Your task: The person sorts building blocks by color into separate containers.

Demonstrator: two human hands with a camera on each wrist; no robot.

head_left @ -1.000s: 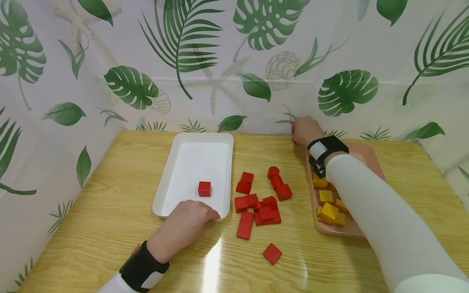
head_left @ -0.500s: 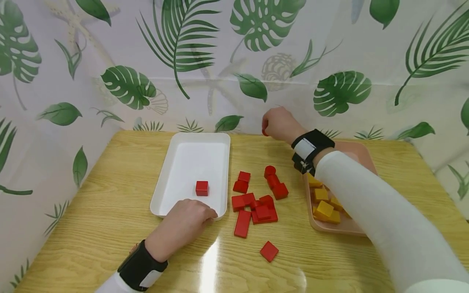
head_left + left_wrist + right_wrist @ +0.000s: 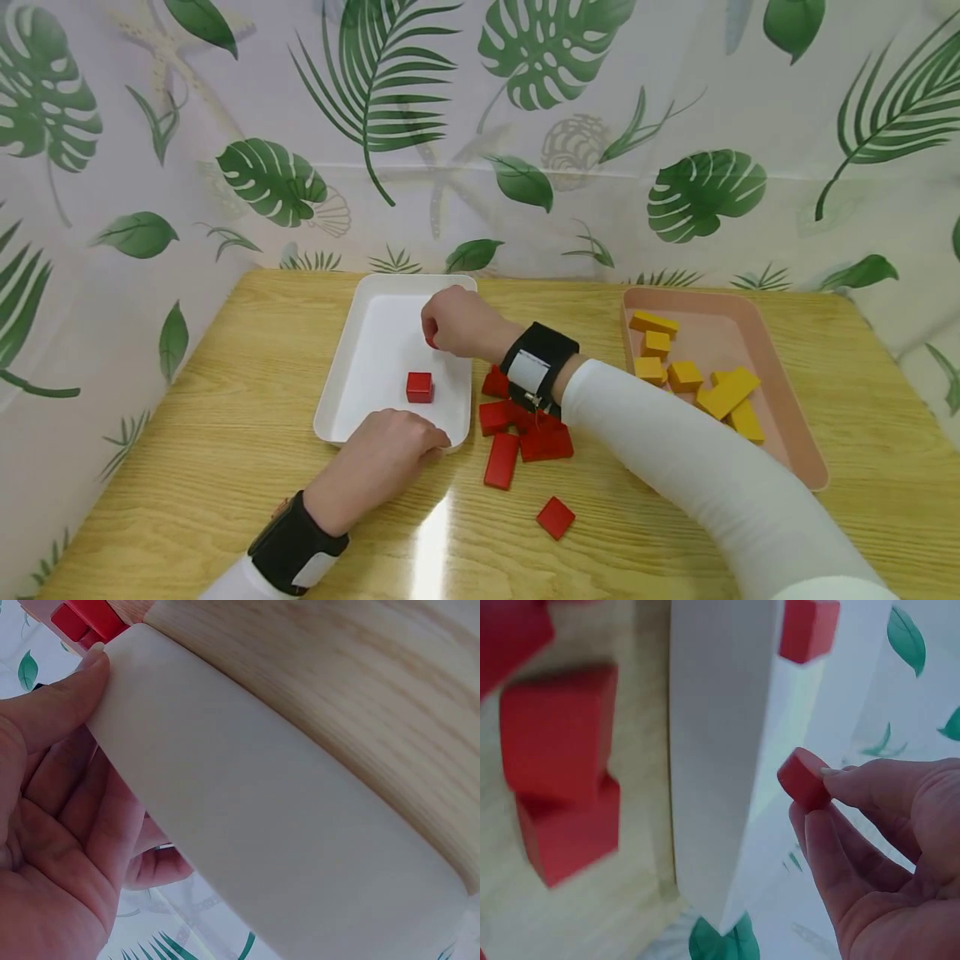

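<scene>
Over the far right part of the white tray [image 3: 382, 325], my right hand [image 3: 463, 321] pinches a small red block [image 3: 805, 780] between thumb and fingertips. One red cube [image 3: 419, 387] lies inside that tray. My left hand [image 3: 386, 454] holds the tray's near edge; in the left wrist view the thumb [image 3: 71, 697] presses the outer wall and the fingers go behind it. Right of the tray several red blocks, among them a flat rectangular one [image 3: 501, 461], lie on the table. My right wrist hides part of this group.
A pink tray [image 3: 806, 454] with several yellow blocks [image 3: 685, 377] stands on the right of the wooden table [image 3: 637, 533]. A lone red square block [image 3: 556, 518] lies nearer the front. Leaf-patterned cloth [image 3: 585, 150] covers the wall behind.
My right hand has swung left from beside the pink tray to above the white tray, carrying the red block. The pink tray's contents are now uncovered. The left hand stays put.
</scene>
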